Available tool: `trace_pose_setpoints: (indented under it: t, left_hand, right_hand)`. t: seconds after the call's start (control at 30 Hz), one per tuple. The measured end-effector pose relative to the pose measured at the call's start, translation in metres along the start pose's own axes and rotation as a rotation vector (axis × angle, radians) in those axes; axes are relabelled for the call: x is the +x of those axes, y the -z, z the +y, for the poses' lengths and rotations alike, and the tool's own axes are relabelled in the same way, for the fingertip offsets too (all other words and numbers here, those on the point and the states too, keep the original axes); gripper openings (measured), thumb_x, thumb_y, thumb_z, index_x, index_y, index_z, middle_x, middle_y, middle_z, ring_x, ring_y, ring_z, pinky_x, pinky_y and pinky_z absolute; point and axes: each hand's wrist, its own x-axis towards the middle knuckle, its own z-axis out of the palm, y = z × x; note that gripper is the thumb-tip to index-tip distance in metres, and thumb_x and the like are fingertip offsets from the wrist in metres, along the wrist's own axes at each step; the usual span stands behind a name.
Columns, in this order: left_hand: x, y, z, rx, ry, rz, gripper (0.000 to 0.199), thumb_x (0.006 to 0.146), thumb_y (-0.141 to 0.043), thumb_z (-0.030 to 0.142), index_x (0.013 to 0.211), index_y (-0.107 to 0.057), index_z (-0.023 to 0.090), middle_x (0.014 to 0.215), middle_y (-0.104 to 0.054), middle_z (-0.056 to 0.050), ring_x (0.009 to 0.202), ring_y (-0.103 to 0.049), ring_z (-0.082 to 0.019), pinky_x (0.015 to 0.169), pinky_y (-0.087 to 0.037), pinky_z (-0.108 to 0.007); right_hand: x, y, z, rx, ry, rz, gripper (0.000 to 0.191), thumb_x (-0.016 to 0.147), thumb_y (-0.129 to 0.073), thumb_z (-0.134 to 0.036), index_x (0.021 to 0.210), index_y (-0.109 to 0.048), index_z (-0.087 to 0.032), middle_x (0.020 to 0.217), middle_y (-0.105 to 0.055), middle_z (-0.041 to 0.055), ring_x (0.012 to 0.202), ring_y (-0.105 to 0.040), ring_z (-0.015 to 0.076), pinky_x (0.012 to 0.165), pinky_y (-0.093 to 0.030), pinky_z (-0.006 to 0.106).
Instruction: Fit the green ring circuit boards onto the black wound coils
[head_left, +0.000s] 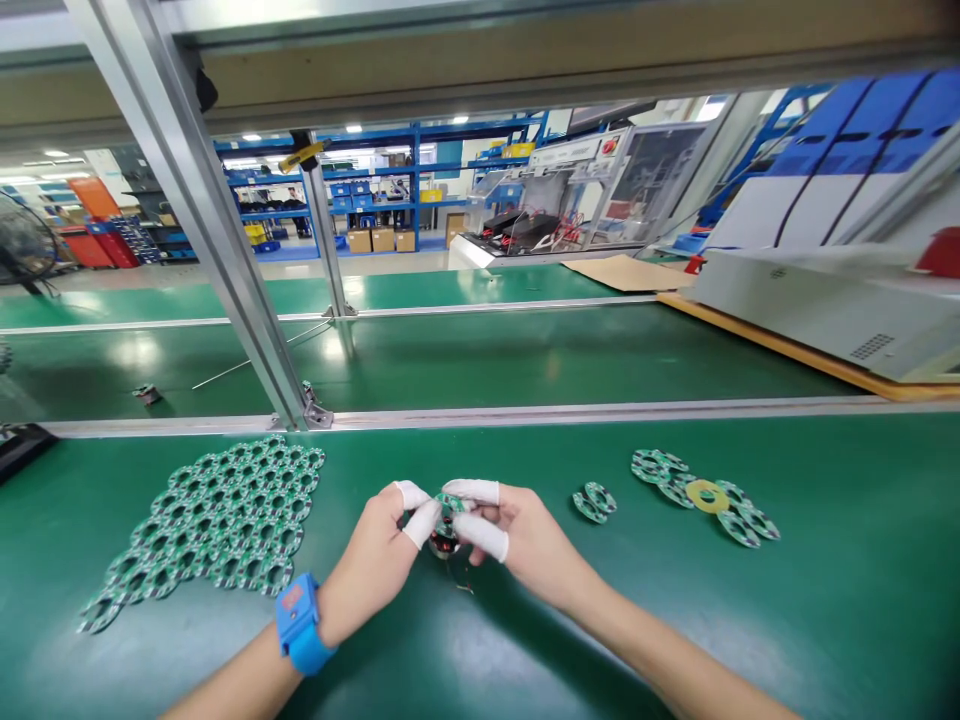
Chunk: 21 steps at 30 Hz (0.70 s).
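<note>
My left hand [382, 540] and my right hand [517, 535] meet at the front middle of the green bench, white finger cots on thumbs and forefingers. Between their fingertips is a small green ring-shaped circuit board [451, 503], pinched from both sides. Directly under it sits a round motor coil part [444, 545] with copper-coloured windings and thin wires trailing toward me. The fingers partly cover both pieces, so I cannot tell whether they touch. A blue wrist strap [301, 622] is on my left wrist.
Left of my hands lies a sheet-like array of ring boards [225, 515]. To the right are loose ring boards [594, 502] and another group with a yellow ring [707, 494]. A metal post [217, 230] rises behind; a grey machine [825, 300] stands at right.
</note>
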Motion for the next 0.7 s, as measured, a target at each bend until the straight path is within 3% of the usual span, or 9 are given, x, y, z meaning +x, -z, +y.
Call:
trace_pose_setpoints:
  t: [0.1, 0.17, 0.3, 0.43, 0.6, 0.7]
  left_hand:
    - [0.001, -0.004, -0.003, -0.033, 0.052, 0.008, 0.031, 0.088, -0.041, 0.029, 0.061, -0.049, 0.017, 0.062, -0.053, 0.001, 0.062, -0.048, -0.013, 0.059, -0.038, -0.024]
    - [-0.001, -0.007, -0.006, 0.092, 0.028, 0.036, 0.023, 0.084, -0.051, 0.034, 0.07, -0.055, 0.016, 0.073, -0.057, -0.001, 0.071, -0.051, -0.016, 0.066, -0.041, -0.027]
    - [-0.006, -0.014, -0.017, 0.495, 0.004, -0.027, 0.048, 0.055, -0.08, 0.045, 0.087, -0.06, 0.014, 0.088, -0.058, -0.007, 0.083, -0.049, -0.025, 0.072, -0.041, -0.037]
    - [-0.006, -0.018, -0.028, 0.598, 0.024, -0.083, 0.042, 0.059, -0.079, 0.043, 0.084, -0.061, 0.015, 0.085, -0.058, -0.006, 0.082, -0.049, -0.024, 0.072, -0.041, -0.036]
    - [-0.003, -0.018, -0.029, 0.617, 0.028, -0.096, 0.041, 0.06, -0.078, 0.046, 0.082, -0.061, 0.015, 0.085, -0.058, -0.005, 0.082, -0.049, -0.024, 0.072, -0.041, -0.035]
    - [-0.003, -0.019, -0.028, 0.616, 0.029, -0.104, 0.042, 0.06, -0.078, 0.047, 0.082, -0.061, 0.015, 0.085, -0.058, -0.005, 0.082, -0.049, -0.024, 0.071, -0.041, -0.035]
  right_hand:
    - [-0.004, 0.006, 0.0, -0.257, 0.092, 0.067, 0.033, 0.065, -0.07, -0.029, 0.097, -0.066, -0.019, 0.068, -0.06, 0.0006, 0.056, -0.056, 0.0152, 0.052, -0.048, 0.027]
    - [-0.001, 0.015, 0.003, -0.463, 0.143, 0.13, 0.025, 0.067, -0.067, -0.027, 0.091, -0.068, -0.02, 0.067, -0.059, 0.0015, 0.059, -0.056, 0.017, 0.054, -0.047, 0.028]
    - [0.012, 0.036, 0.013, -0.529, 0.073, 0.218, 0.031, 0.072, -0.062, -0.036, 0.094, -0.069, -0.015, 0.067, -0.062, 0.0035, 0.063, -0.059, 0.0201, 0.06, -0.049, 0.031]
    - [0.023, 0.047, 0.023, -0.353, -0.039, 0.089, 0.036, 0.074, -0.057, -0.042, 0.091, -0.069, -0.013, 0.066, -0.064, 0.0039, 0.055, -0.058, 0.0178, 0.051, -0.047, 0.028]
    - [0.019, 0.047, 0.019, -0.64, -0.049, -0.008, 0.027, 0.07, -0.062, -0.036, 0.083, -0.07, -0.014, 0.066, -0.065, 0.0044, 0.059, -0.058, 0.019, 0.057, -0.046, 0.03]
    - [0.016, 0.044, 0.015, -0.642, 0.006, -0.015, 0.025, 0.07, -0.063, -0.033, 0.088, -0.07, -0.016, 0.072, -0.065, 0.0042, 0.062, -0.059, 0.0186, 0.06, -0.046, 0.029]
